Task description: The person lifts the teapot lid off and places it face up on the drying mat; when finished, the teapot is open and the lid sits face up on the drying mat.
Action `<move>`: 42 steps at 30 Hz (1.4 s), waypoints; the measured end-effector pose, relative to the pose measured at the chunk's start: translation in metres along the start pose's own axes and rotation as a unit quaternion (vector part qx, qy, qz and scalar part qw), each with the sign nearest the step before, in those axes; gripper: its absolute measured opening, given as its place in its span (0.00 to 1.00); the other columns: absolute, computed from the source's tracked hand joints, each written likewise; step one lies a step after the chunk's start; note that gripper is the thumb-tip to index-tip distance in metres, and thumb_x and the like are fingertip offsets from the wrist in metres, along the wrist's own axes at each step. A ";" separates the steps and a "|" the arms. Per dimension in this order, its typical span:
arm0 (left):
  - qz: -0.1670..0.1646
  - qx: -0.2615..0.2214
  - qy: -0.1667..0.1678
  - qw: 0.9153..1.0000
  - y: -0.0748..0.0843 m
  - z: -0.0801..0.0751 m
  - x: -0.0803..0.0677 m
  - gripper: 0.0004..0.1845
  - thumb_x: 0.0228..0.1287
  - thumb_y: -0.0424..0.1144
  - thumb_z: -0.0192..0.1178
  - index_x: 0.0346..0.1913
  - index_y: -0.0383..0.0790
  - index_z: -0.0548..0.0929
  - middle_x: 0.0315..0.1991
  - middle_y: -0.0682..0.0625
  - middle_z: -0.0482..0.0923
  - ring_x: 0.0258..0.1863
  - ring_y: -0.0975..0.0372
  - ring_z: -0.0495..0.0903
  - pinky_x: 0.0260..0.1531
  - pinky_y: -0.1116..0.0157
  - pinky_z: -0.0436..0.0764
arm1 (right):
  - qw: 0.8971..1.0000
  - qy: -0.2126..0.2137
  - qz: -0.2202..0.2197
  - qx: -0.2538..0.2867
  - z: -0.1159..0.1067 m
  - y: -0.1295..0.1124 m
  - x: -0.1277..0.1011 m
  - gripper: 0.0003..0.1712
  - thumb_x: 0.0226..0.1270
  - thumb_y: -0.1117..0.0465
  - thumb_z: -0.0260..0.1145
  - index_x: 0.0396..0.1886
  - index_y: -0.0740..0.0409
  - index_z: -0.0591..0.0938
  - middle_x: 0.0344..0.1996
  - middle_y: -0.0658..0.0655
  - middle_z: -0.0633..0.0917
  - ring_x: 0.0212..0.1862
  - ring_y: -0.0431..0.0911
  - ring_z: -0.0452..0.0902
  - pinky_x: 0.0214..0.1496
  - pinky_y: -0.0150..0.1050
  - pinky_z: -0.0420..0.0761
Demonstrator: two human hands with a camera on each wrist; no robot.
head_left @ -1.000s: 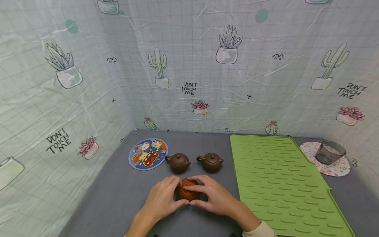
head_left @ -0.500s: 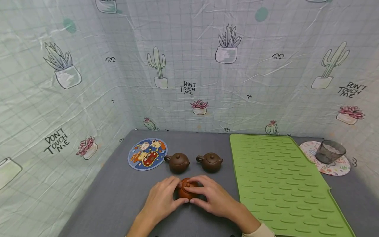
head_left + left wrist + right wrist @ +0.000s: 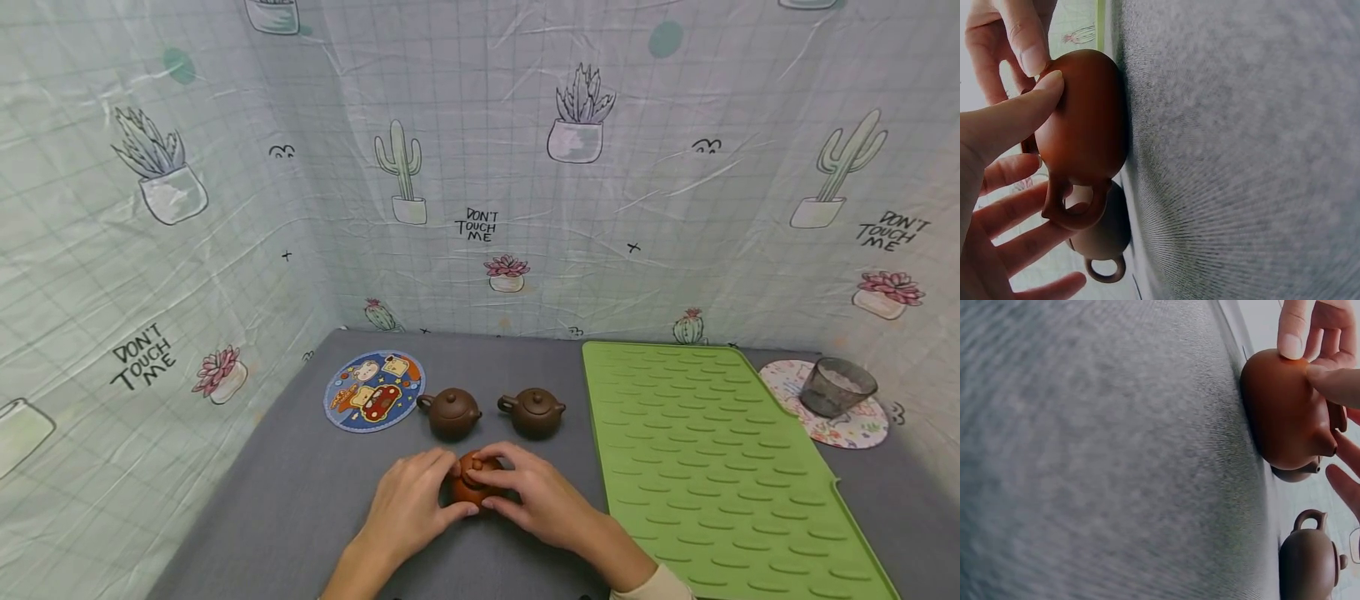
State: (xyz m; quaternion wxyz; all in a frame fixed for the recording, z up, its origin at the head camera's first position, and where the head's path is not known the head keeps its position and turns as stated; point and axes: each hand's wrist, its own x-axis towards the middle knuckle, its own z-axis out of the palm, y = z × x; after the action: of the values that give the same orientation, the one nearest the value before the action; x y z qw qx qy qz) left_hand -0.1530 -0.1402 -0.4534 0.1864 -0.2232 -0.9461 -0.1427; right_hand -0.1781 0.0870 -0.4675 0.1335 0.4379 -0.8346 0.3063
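A small reddish-brown teapot stands on the grey cloth between both hands. My left hand holds it from the left, thumb against the near side of the body; the left wrist view shows its other fingers spread near the handle. My right hand has two fingers at the lid, about its knob, with the thumb touching the body near the rim. The lid looks slightly tilted off the body. In the right wrist view the spout points toward the right-hand side.
Two dark brown teapots stand just behind the hands. A blue round cartoon mat lies back left. A large green ridged mat lies right, with a grey glass cup on a patterned round mat beyond it.
The lid has tipped up slightly under the right fingers, and a dark gap shows at its edge. Both hands otherwise stay almost still around the reddish-brown teapot.
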 end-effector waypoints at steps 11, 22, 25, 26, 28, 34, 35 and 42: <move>0.021 0.010 0.040 0.999 0.000 0.003 -0.001 0.25 0.38 0.62 0.81 0.37 0.55 0.85 0.34 0.62 0.86 0.35 0.68 0.84 0.47 0.56 0.84 | 0.997 0.063 -0.030 -0.016 -0.005 0.001 0.003 0.23 0.59 0.65 0.77 0.55 0.46 0.89 0.54 0.51 0.85 0.54 0.42 0.83 0.50 0.39 0.87; 0.030 -0.009 0.041 0.999 0.000 0.001 -0.001 0.20 0.41 0.58 0.81 0.36 0.53 0.91 0.42 0.57 0.91 0.44 0.64 0.89 0.53 0.47 0.84 | 0.996 0.088 -0.019 -0.005 -0.013 -0.001 0.003 0.19 0.61 0.64 0.74 0.52 0.47 0.89 0.50 0.50 0.88 0.49 0.40 0.87 0.50 0.27 0.84; 0.029 -0.005 0.035 0.999 0.001 0.000 -0.001 0.19 0.41 0.57 0.81 0.36 0.53 0.92 0.42 0.57 0.92 0.44 0.64 0.89 0.53 0.47 0.84 | 0.995 0.098 -0.020 -0.009 -0.015 -0.001 0.003 0.18 0.61 0.64 0.75 0.51 0.48 0.89 0.49 0.49 0.89 0.48 0.40 0.88 0.49 0.26 0.85; 0.028 -0.004 0.033 0.999 0.001 -0.001 -0.001 0.19 0.42 0.57 0.81 0.36 0.53 0.92 0.43 0.57 0.92 0.44 0.64 0.89 0.53 0.47 0.84 | 0.995 0.101 -0.020 -0.011 -0.016 -0.001 0.003 0.18 0.61 0.64 0.75 0.51 0.48 0.89 0.49 0.49 0.90 0.48 0.40 0.89 0.49 0.27 0.85; 0.027 -0.001 0.030 0.999 0.001 -0.001 -0.001 0.19 0.42 0.57 0.81 0.36 0.53 0.92 0.43 0.57 0.92 0.44 0.63 0.89 0.54 0.46 0.84 | 0.994 0.106 -0.022 -0.016 -0.018 -0.002 0.003 0.18 0.60 0.63 0.75 0.51 0.49 0.89 0.48 0.48 0.91 0.49 0.40 0.89 0.50 0.28 0.85; 0.031 -0.003 0.034 0.999 0.001 -0.001 -0.001 0.19 0.41 0.56 0.82 0.36 0.52 0.92 0.42 0.57 0.92 0.43 0.64 0.89 0.54 0.45 0.83 | 0.993 0.111 -0.022 -0.020 -0.026 -0.002 0.003 0.18 0.60 0.63 0.75 0.51 0.50 0.89 0.47 0.48 0.91 0.48 0.40 0.89 0.50 0.28 0.85; 0.032 -0.003 0.036 0.999 0.001 -0.001 -0.001 0.19 0.41 0.56 0.82 0.35 0.53 0.91 0.42 0.57 0.92 0.43 0.64 0.89 0.54 0.46 0.83 | 0.993 0.111 -0.018 -0.019 -0.027 -0.002 0.002 0.18 0.60 0.63 0.75 0.51 0.50 0.89 0.47 0.48 0.91 0.48 0.40 0.89 0.49 0.27 0.85; 0.034 -0.012 0.042 0.998 0.000 0.001 -0.001 0.18 0.39 0.55 0.82 0.35 0.53 0.92 0.42 0.57 0.92 0.43 0.64 0.89 0.54 0.45 0.83 | 0.991 0.127 -0.018 -0.028 -0.038 0.001 -0.002 0.17 0.60 0.65 0.75 0.49 0.48 0.90 0.47 0.47 0.90 0.43 0.36 0.88 0.44 0.23 0.83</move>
State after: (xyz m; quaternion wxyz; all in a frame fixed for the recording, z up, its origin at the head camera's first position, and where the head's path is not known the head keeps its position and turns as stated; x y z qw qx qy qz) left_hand -0.1523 -0.1406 -0.4550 0.2285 -0.2512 -0.9274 -0.1566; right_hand -0.1792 0.1122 -0.4393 0.2561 0.4068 -0.8110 0.3333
